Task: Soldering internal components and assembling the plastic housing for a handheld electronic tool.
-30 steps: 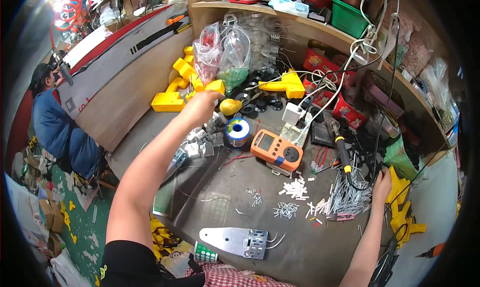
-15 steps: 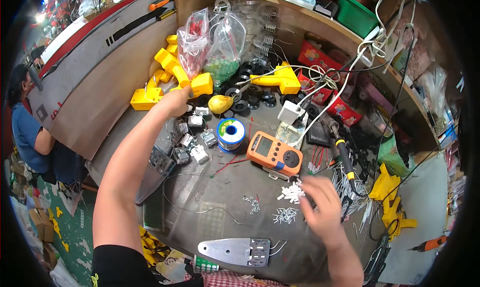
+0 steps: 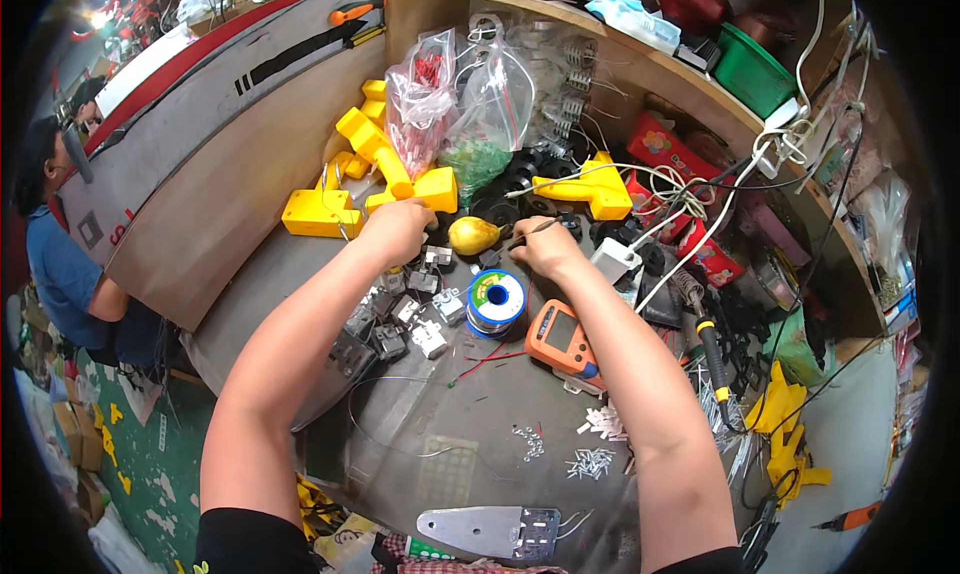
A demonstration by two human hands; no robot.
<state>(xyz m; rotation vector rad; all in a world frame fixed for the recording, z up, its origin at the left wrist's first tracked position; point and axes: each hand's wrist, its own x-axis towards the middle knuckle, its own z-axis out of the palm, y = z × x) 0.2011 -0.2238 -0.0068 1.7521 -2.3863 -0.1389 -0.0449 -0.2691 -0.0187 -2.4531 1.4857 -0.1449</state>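
Observation:
At the back of the bench, my left hand (image 3: 398, 232) is closed beside a yellow plastic housing (image 3: 440, 190) and small metal blocks (image 3: 428, 339); whatever its fingers hold is hidden. My right hand (image 3: 545, 246) has crossed over the orange meter (image 3: 562, 339) and pinches a dark thin piece (image 3: 530, 233) among black round parts (image 3: 495, 209). Between the hands lies a yellow pear-like fruit (image 3: 473, 236), and a solder spool (image 3: 496, 302) stands just nearer. A flat metal plate (image 3: 470, 525) with two wires rests at the front edge.
Bags of red pieces (image 3: 425, 94) and green pieces (image 3: 480, 164) stand at the back. White sleeves (image 3: 604, 423), screws (image 3: 590, 463) and small nuts (image 3: 528, 442) lie in piles. A soldering iron (image 3: 712, 354) and tangled cables (image 3: 690, 189) occupy the right. A person (image 3: 70, 264) sits at left.
My right hand has swung from beside the white sleeves to the black parts at the back, where it pinches a dark piece. My left hand stays near the yellow housing, shifted slightly; the view has moved.

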